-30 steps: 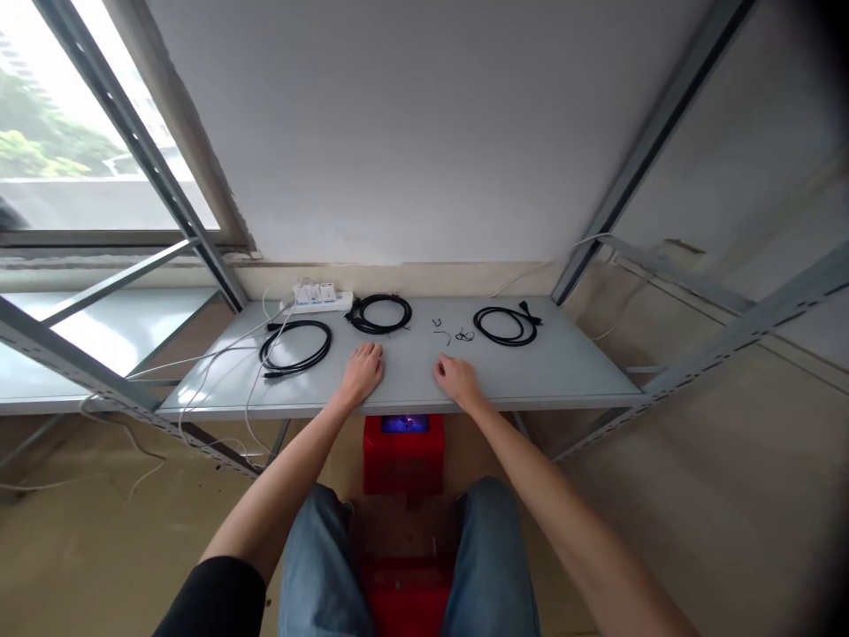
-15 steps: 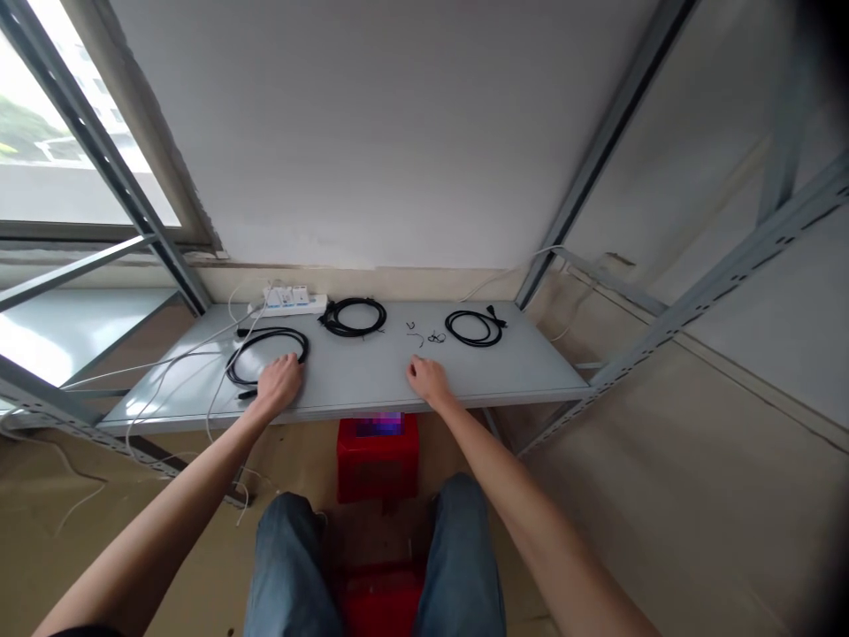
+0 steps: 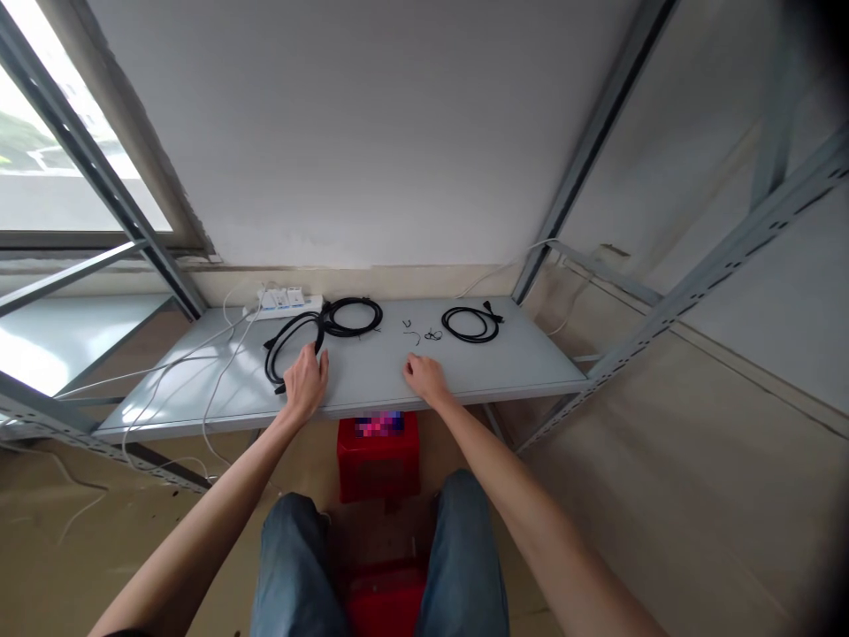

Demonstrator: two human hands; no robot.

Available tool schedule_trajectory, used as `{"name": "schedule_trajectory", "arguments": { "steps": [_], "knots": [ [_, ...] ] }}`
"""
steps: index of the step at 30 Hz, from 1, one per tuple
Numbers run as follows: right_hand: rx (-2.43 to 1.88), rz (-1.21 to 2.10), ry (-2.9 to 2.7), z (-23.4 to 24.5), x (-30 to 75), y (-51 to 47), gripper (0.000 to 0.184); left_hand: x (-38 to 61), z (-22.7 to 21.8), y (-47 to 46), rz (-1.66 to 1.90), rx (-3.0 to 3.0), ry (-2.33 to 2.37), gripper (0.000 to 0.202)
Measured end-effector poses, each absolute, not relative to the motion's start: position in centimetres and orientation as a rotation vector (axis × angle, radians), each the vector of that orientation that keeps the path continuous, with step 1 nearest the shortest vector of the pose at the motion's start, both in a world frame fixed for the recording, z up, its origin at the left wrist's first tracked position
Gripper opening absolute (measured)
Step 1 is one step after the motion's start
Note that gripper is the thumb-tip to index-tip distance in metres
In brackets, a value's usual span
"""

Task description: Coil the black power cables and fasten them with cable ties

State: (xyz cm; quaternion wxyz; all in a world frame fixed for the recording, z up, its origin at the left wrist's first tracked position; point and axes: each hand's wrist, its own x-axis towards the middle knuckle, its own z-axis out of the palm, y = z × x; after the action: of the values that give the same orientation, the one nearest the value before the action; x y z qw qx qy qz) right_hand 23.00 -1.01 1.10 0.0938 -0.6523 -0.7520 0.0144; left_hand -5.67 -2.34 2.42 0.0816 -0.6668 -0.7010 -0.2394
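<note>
My left hand [image 3: 307, 382] is closed on the right side of a coiled black power cable [image 3: 273, 347], close to the shelf's front edge. The plug ends of this cable point to the left. On the shelf top rests my right hand [image 3: 424, 376], curled into a fist with nothing visible in it. Just beyond that fist lie several short black wire ties [image 3: 432, 335]. A second black cable coil [image 3: 354, 317] sits behind and to the right of the held one, touching or nearly touching it. Farther right is a third coil [image 3: 470, 325] with its plug at the back.
A white power strip [image 3: 284, 306] with plugged-in adapters stands at the back left of the grey metal shelf [image 3: 371, 380]. Thin white cords [image 3: 218, 389] hang over the front edge. Metal uprights frame both sides. Below stands a red plastic stool [image 3: 378, 464].
My left hand has slid the left cable coil to the right, toward the middle coil, and the coil is now tilted or narrowed. My right fist has stayed in place.
</note>
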Motion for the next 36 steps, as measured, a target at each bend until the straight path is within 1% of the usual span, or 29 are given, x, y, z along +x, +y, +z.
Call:
{"name": "schedule_trajectory", "arguments": {
  "steps": [4,8,12,16,21,24,27,31,36],
  "knots": [
    [-1.936,0.061,-2.228,1.2,23.0,-1.1,0.025,-5.6,1.5,-0.9,-0.59,-2.277,-1.802,0.04],
    [-1.93,0.074,-2.239,1.2,23.1,-1.2,0.025,-5.9,0.7,-0.2,-0.424,-2.46,-1.657,0.041],
    [-1.901,0.096,-2.226,1.1,23.3,-0.9,0.027,-6.2,0.6,0.0,-0.298,-2.563,-1.681,0.047],
    [-1.926,0.089,-2.142,1.5,23.2,0.1,0.034,-5.8,0.7,-0.1,-0.335,-2.559,-1.702,0.053],
    [-2.111,0.019,-2.013,1.7,22.6,2.0,0.047,-5.7,0.9,-0.3,-0.386,-2.606,-1.765,0.061],
    [-2.155,-0.044,-1.98,1.4,22.4,2.7,0.047,-5.7,0.9,-0.2,-0.422,-2.595,-1.838,0.057],
    [-2.131,-0.11,-2.021,1.0,22.6,3.0,0.044,-5.8,0.8,0.0,-0.455,-2.607,-1.817,0.048],
    [-2.086,-0.211,-2.063,0.7,22.8,2.8,0.047,-5.9,0.5,-0.1,-0.492,-2.543,-1.803,0.041],
    [-2.009,-0.192,-2.086,0.8,22.9,2.5,0.05,-5.9,0.5,-0.4,-0.453,-2.362,-1.875,0.037]
  ]
}}
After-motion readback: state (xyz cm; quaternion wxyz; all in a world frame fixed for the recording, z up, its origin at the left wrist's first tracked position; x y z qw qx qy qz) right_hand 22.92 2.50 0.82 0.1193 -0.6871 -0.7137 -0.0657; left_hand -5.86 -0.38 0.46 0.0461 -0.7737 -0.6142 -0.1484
